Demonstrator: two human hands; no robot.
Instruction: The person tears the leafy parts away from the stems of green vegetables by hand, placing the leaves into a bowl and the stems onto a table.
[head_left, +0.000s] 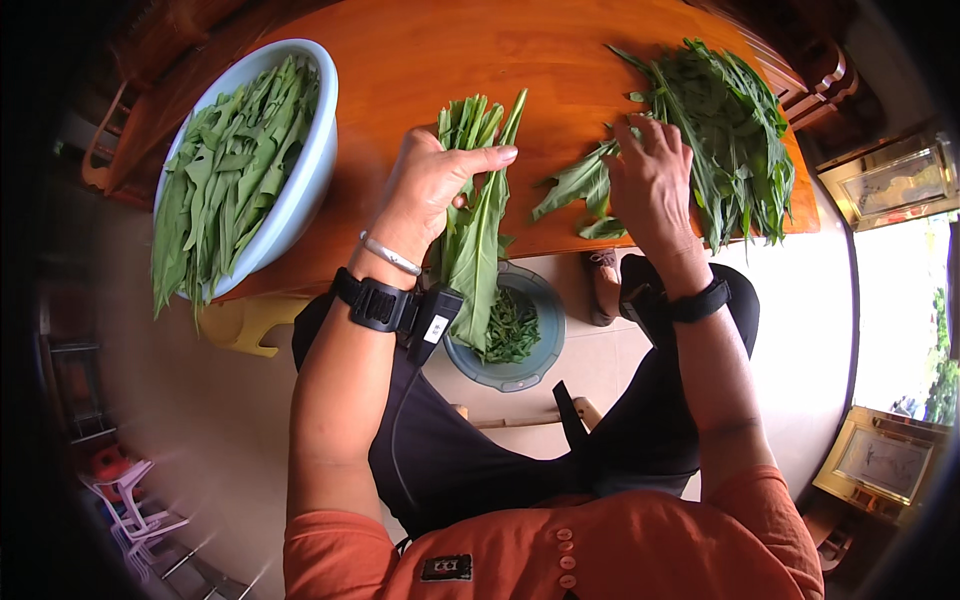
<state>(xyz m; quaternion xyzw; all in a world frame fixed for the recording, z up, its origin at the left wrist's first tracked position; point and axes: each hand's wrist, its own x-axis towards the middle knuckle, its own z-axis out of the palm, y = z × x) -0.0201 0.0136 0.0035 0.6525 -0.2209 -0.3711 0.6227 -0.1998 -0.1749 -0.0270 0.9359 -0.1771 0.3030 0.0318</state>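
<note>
My left hand (420, 176) is closed around a bunch of long leafy greens (476, 262). The cut stem ends point towards the far side, and the leaves hang down past the table edge. My right hand (652, 172) reaches over a few loose leaves (581, 184) at the near table edge, its fingers bent. Whether the fingers grip a leaf is hidden by the hand. Just right of it lies a large pile of the same greens (739, 142). At the left stands a light blue plastic basin (324, 139) heaped with flat-lying leaves (240, 169).
The orange-brown wooden table (450, 49) ends just before my knees. On the floor between my legs, a blue-grey tub (553, 322) holds small green scraps (514, 330). A yellow plastic stool (251, 322) stands under the table's left side. Someone's shoe (604, 300) shows beneath the table.
</note>
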